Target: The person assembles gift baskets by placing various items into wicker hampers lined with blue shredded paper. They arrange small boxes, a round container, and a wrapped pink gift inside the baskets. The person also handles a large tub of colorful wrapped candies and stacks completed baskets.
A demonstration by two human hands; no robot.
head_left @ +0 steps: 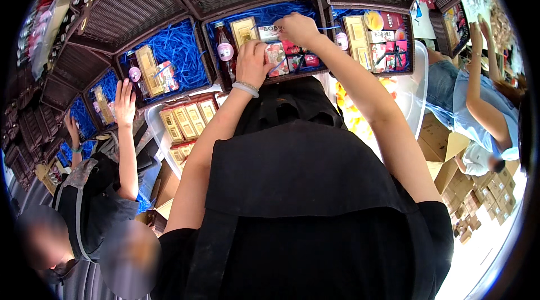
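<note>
In front of me stands an open dark wicker basket (208,55) lined with blue shredded paper (267,12). My right hand (301,31) is closed on the right end of a white-and-red printed box (270,33) near the basket's middle. My left hand (251,65) lies lower, its fingers over the lower part of a gold box (243,30). Its thumb is apart from the fingers, beside a floral-patterned box (276,59). A dark bottle with a round pink label (225,51) lies along the left side. Small red boxes (295,62) with a dark ribbon sit at the lower right.
A similar filled basket (413,47) stands to the right, another (207,78) to the left. Below are a clear tub (153,122) of gold boxes and a tub (421,89) with orange-yellow items. Co-workers' hands (125,104) are at baskets on the left; a person in blue (489,100) is at right.
</note>
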